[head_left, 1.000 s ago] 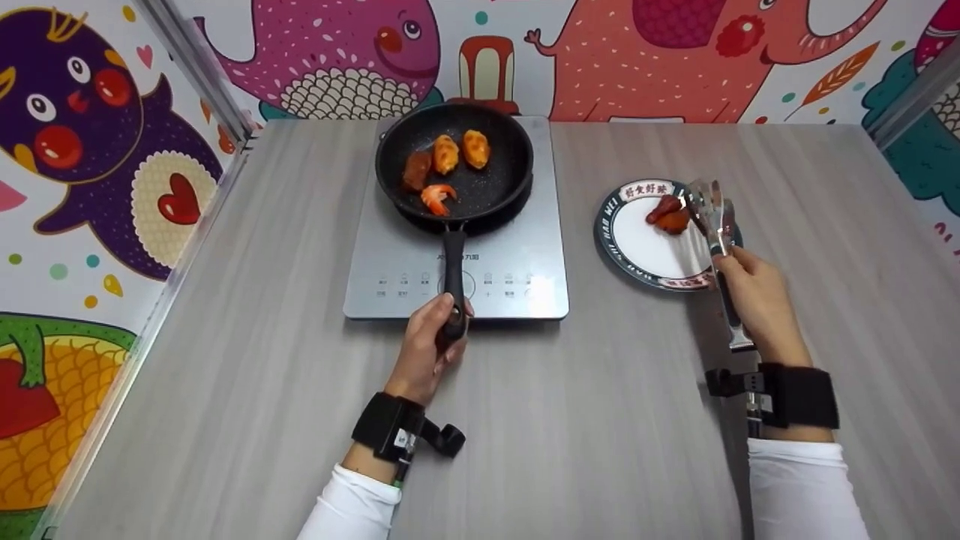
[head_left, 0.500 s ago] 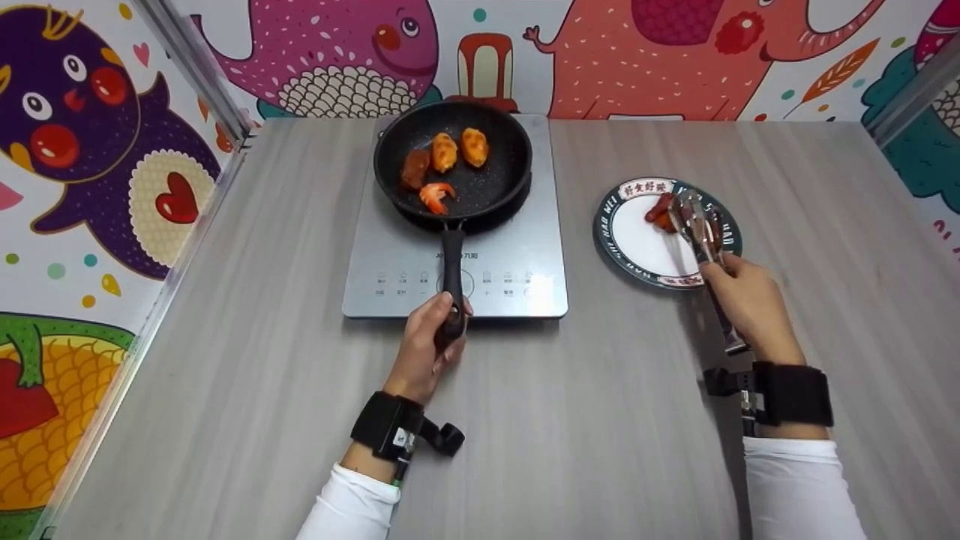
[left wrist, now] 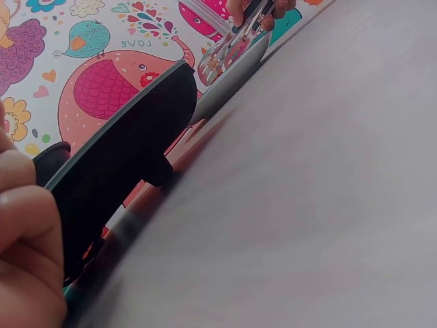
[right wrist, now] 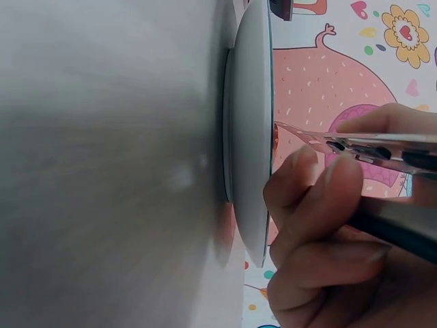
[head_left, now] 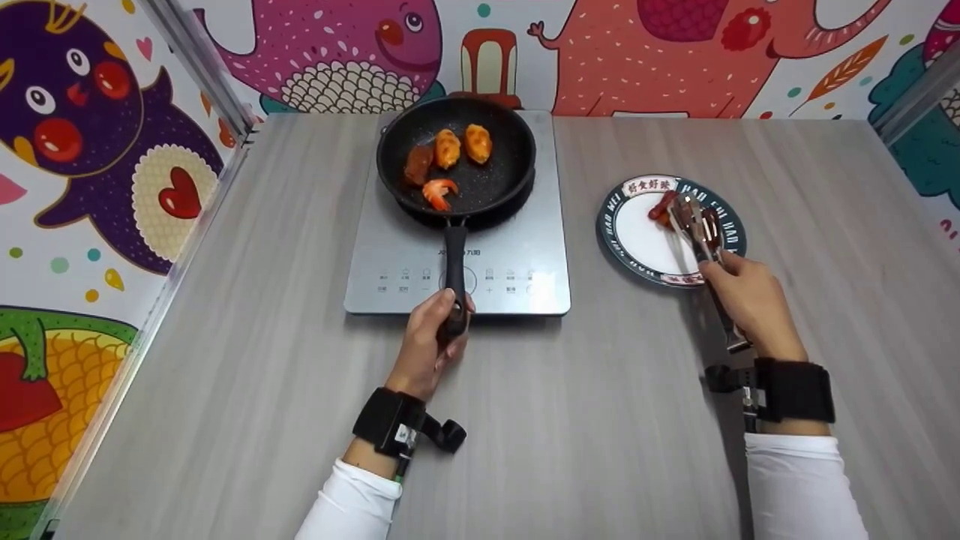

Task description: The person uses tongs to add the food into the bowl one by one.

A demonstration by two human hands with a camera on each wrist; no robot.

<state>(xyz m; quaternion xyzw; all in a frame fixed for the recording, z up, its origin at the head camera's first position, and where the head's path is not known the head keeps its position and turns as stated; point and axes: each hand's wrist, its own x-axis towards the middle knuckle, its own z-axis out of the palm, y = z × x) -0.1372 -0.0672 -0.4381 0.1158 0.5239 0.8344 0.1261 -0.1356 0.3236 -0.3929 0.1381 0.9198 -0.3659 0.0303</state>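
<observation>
My left hand (head_left: 431,341) grips the handle (head_left: 455,251) of a black frying pan (head_left: 491,184). In the pan lie a curled orange prawn (head_left: 440,193), a brown meat piece (head_left: 418,165) and two golden-orange pieces, the left one (head_left: 448,148) and the right one (head_left: 478,144). My right hand (head_left: 750,296) holds metal food tongs (head_left: 705,234) by their dark handles, fingers curled round both arms. The tong heads are down over the right side of a white plate (head_left: 637,251) with a dark green patterned rim. Reddish-brown food (head_left: 662,205) on it is partly hidden behind the tongs.
The pan stands on a silver induction cooker (head_left: 360,292) at the back middle of the grey wood-grain table (head_left: 570,420). Cartoon-printed walls rise behind the table and at the left. Each wrist wears a black camera strap, the left one (head_left: 390,422) and the right one (head_left: 795,391).
The tongs have moved a little left and down over the food on the plate, with my right hand shifting slightly left. My left hand stays on the pan handle.
</observation>
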